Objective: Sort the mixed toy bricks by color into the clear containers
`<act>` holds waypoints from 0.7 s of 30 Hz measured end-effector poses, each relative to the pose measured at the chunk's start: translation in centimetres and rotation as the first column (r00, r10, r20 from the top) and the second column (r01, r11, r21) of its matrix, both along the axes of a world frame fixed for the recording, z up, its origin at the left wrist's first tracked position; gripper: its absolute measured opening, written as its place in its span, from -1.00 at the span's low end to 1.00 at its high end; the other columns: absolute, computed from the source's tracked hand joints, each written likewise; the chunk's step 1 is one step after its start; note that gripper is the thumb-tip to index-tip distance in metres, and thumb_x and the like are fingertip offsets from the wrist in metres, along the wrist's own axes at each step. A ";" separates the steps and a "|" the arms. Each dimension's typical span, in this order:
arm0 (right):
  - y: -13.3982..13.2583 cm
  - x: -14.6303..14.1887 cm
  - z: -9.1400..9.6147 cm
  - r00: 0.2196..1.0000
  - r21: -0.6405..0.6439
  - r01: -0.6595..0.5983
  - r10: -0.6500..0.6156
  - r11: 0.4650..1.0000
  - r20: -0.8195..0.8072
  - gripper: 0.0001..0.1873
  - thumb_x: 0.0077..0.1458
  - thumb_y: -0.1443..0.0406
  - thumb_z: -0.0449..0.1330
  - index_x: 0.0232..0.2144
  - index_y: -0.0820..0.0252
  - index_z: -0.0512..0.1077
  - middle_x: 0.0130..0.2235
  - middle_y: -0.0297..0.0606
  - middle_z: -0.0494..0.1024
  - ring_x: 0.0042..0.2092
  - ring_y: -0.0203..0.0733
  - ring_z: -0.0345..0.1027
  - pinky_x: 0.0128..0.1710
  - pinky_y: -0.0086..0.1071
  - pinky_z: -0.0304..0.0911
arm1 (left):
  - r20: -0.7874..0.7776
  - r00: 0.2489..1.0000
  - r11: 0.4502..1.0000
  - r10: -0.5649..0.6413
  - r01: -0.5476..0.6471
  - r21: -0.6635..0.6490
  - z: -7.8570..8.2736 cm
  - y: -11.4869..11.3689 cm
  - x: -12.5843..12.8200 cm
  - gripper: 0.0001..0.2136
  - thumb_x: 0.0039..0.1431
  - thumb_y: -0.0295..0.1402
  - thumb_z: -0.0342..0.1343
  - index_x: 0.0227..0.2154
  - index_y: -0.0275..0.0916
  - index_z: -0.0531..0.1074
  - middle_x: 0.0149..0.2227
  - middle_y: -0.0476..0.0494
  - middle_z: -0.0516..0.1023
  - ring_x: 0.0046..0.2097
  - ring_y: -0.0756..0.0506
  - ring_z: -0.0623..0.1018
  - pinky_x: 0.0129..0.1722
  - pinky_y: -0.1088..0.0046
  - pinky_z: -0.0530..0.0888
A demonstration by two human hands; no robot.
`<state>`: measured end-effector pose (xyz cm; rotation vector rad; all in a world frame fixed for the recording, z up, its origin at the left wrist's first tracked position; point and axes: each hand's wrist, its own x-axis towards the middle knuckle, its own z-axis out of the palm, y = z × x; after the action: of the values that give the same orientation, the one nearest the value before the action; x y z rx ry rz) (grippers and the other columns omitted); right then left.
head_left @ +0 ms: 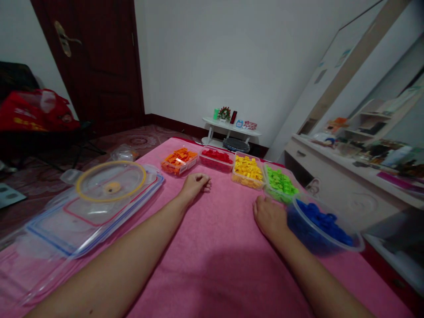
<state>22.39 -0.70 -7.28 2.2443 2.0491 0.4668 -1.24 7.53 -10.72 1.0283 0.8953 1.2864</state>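
Note:
My left hand (195, 184) rests on the pink towel (212, 247), fingers curled into a loose fist with nothing visible in it, just in front of the tub of orange bricks (179, 160). My right hand (270, 216) lies against the side of the round clear bowl of blue bricks (319, 225); its fingers are tucked behind the bowl's wall and mostly hidden. Behind the hands stand a tub of red bricks (217, 158), a tub of yellow bricks (247, 169) and a tub of green bricks (281, 182).
A stack of clear container lids (96, 203), the top one round with a yellow rim, lies at the left of the towel. A white desk (347, 176) with clutter stands to the right. A small white table (230, 128), a dark door and a red bag are further back.

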 end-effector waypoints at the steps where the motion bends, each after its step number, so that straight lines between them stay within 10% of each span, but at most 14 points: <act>1: -0.4 -0.3 -0.6 1.000 -0.002 -0.023 0.023 1.000 0.000 -0.67 0.24 0.29 -0.17 -0.25 0.27 0.38 -0.26 0.08 0.46 -0.31 0.01 0.44 -0.45 -0.29 0.18 | -0.003 1.000 1.000 0.002 -0.002 0.001 0.0 0.0 0.0 -0.82 0.02 -0.33 0.19 -0.48 -0.40 0.41 -0.50 -0.17 0.52 -0.53 0.04 0.48 -0.48 0.52 0.48; 6: -0.2 -1.4 -0.4 0.971 -0.042 -0.199 0.191 0.979 -0.143 -0.74 0.23 0.28 -0.09 -0.26 0.26 0.37 -0.27 -0.06 0.49 -0.31 -0.13 0.42 -0.38 -0.38 0.14 | -0.012 1.000 1.000 0.000 0.000 0.011 -0.3 0.1 0.2 -0.81 0.01 -0.32 0.20 -0.50 -0.40 0.42 -0.50 -0.17 0.52 -0.54 0.05 0.47 -0.50 0.53 0.46; 15: 10.1 -1.6 8.7 0.954 0.224 -0.153 0.203 0.962 -0.219 -0.67 0.17 0.17 0.03 -0.23 0.33 0.43 -0.30 0.07 0.48 -0.24 -0.05 0.36 -0.30 -0.27 0.08 | -0.021 1.000 1.000 -0.001 0.001 0.016 -0.5 0.4 0.2 -0.85 0.09 -0.41 0.12 -0.52 -0.40 0.42 -0.52 -0.16 0.51 -0.56 0.06 0.45 -0.52 0.55 0.44; 21: 10.7 -10.4 8.7 0.826 0.282 -0.414 0.487 0.866 -0.284 -0.69 0.13 0.20 0.09 -0.16 0.29 0.45 -0.15 0.07 0.46 -0.12 -0.07 0.33 -0.18 -0.23 0.13 | -0.017 1.000 0.998 0.022 -0.023 -0.060 0.4 -0.1 0.3 -0.86 0.12 -0.50 0.05 -0.51 -0.40 0.43 -0.54 -0.07 0.47 -0.57 0.06 0.42 -0.55 0.57 0.42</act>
<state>11.98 10.00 1.38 2.0400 2.8719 0.3387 -0.99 7.48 -10.36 0.9860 0.9551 1.2640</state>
